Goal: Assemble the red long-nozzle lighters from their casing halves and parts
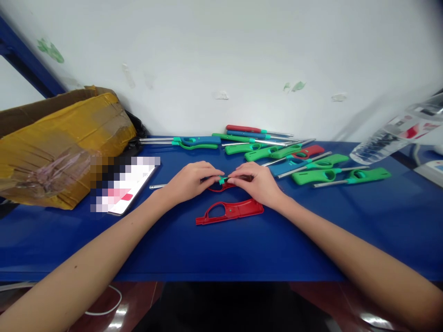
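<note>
A blue worktop (214,253) carries a taped cardboard box (58,147) at left and a spread of finished lighters (297,159) behind. Just in front of the hands lies a red shell half (230,212). Left hand (192,180) and right hand (256,182) both pinch a partly built red lighter (223,183) between closed fingertips at mid-worktop.

Red shell (230,211), blue table (207,249), possibly teal trigger (222,180).

My left hand (188,180): bare, no glove, no ring that I could see | my right hand (258,183): bare too, nails short and plain | both my forearms: uncovered from wrist to the picture's bottom corners, no sleeve, no watch, no band | fingers: slim, unmarked
</note>
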